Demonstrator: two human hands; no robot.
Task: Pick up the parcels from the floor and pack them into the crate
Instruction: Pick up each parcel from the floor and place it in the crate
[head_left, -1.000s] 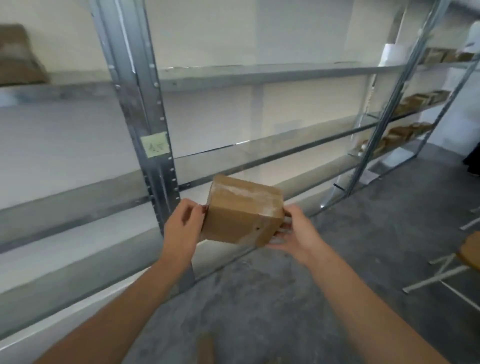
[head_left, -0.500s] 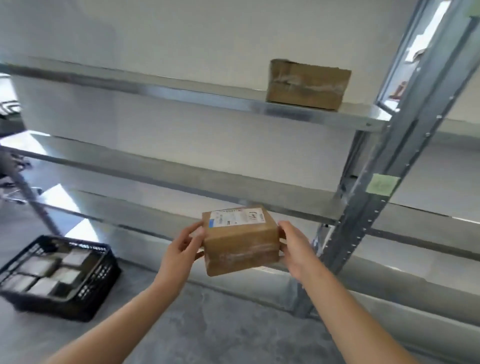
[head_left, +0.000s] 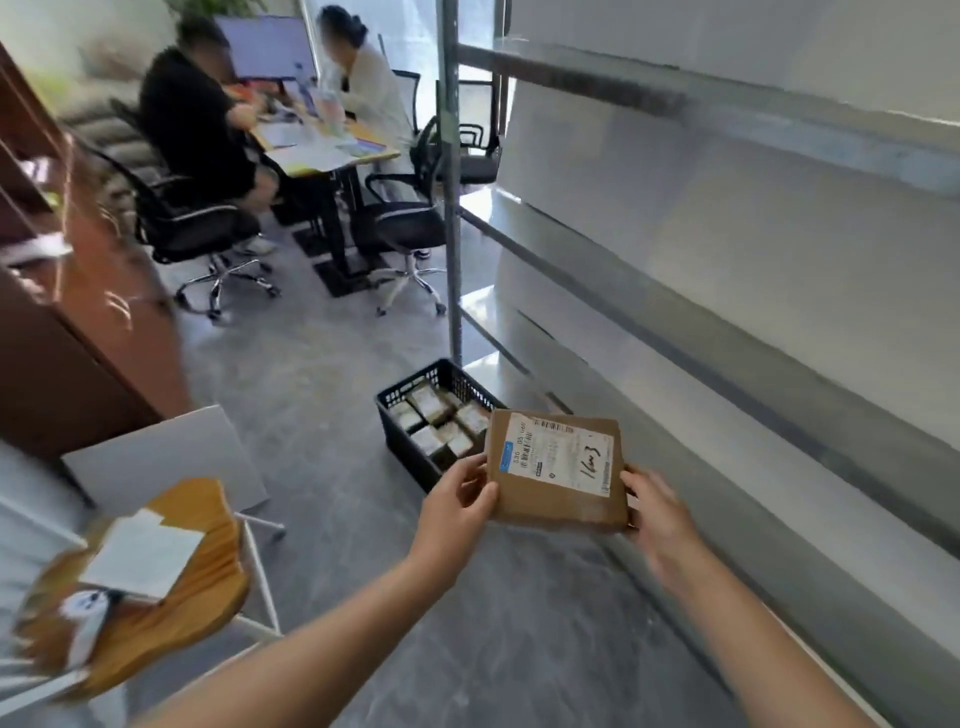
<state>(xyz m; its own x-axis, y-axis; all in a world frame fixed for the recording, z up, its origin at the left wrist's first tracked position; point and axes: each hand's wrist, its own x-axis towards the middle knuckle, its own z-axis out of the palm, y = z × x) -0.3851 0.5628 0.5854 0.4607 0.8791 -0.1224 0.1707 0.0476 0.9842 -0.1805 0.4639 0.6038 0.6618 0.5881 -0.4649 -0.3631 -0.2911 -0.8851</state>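
Observation:
I hold a brown cardboard parcel (head_left: 558, 473) with a white shipping label facing up, at about waist height. My left hand (head_left: 457, 506) grips its left edge and my right hand (head_left: 657, 512) grips its right edge. Just beyond the parcel, a black plastic crate (head_left: 410, 384) stands on the grey floor beside the shelf post. Several small labelled parcels (head_left: 434, 421) lie inside it. The held parcel hides the crate's near right corner.
Grey metal shelving (head_left: 727, 322) runs along the right, its post (head_left: 451, 208) right behind the crate. A wooden stool with paper (head_left: 156, 561) stands at the left, a white board (head_left: 166, 457) beside it. Two people sit at a desk (head_left: 322, 150) with office chairs (head_left: 400, 228) farther back.
The view has swung left from the shelves toward the crate and the desk. The parcel stays in both hands and now has its label side fully up, close above the crate.

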